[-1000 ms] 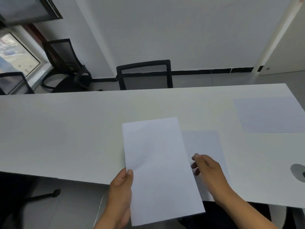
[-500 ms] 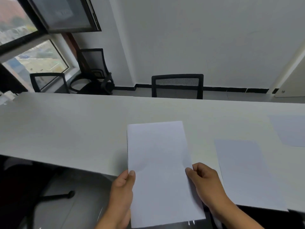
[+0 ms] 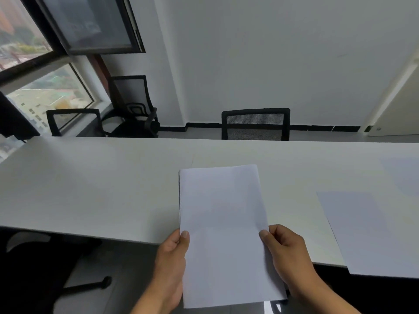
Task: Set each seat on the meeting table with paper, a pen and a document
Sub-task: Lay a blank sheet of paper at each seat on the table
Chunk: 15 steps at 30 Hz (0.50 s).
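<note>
Head view: I see both hands gripping a white paper stack [image 3: 223,232] over the near edge of the long white table [image 3: 90,184], left hand [image 3: 172,264] pinching its left edge, right hand [image 3: 288,252] its right. A single white sheet [image 3: 367,234] lies flat on the table to the right, overhanging the near edge; a black mesh chair [image 3: 255,124] stands at the far side.

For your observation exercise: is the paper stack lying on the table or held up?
Held up. Both hands, left and right, pinch the paper stack at its side edges.

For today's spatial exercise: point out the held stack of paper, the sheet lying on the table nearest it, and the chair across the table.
stack of paper [image 3: 223,223], head view, middle of top sheet.
sheet on the table [image 3: 367,234], head view, its centre.
chair [image 3: 255,124], head view, mesh backrest.
</note>
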Each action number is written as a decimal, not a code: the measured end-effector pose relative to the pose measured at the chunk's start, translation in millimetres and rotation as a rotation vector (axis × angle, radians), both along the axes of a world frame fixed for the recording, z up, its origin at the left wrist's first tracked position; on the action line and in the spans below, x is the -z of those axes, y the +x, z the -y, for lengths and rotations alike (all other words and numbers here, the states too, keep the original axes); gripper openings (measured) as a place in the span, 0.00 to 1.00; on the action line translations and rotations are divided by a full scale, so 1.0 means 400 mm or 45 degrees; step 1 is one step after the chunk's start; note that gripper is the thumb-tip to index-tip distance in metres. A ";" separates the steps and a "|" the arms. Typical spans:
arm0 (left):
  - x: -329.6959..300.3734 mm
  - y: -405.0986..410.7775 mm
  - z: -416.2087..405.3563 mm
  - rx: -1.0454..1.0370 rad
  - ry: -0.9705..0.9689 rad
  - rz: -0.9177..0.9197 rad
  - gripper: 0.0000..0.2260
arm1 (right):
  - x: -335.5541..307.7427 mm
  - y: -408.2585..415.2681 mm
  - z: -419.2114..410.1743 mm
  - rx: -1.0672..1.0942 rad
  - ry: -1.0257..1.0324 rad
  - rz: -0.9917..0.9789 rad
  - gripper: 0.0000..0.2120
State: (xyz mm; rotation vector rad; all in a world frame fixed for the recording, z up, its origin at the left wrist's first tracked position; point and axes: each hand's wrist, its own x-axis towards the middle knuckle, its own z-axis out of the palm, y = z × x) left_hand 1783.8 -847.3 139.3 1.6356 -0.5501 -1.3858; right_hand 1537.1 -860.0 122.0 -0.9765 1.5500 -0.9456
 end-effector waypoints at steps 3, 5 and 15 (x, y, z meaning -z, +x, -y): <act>0.013 0.025 0.040 0.032 0.045 -0.032 0.15 | 0.011 0.024 0.032 0.053 0.010 0.011 0.10; 0.021 0.047 0.073 0.059 0.071 -0.052 0.15 | 0.029 0.041 0.058 0.069 0.016 0.018 0.10; 0.086 0.157 0.261 0.080 0.167 -0.090 0.14 | 0.132 0.124 0.228 0.050 0.127 0.081 0.08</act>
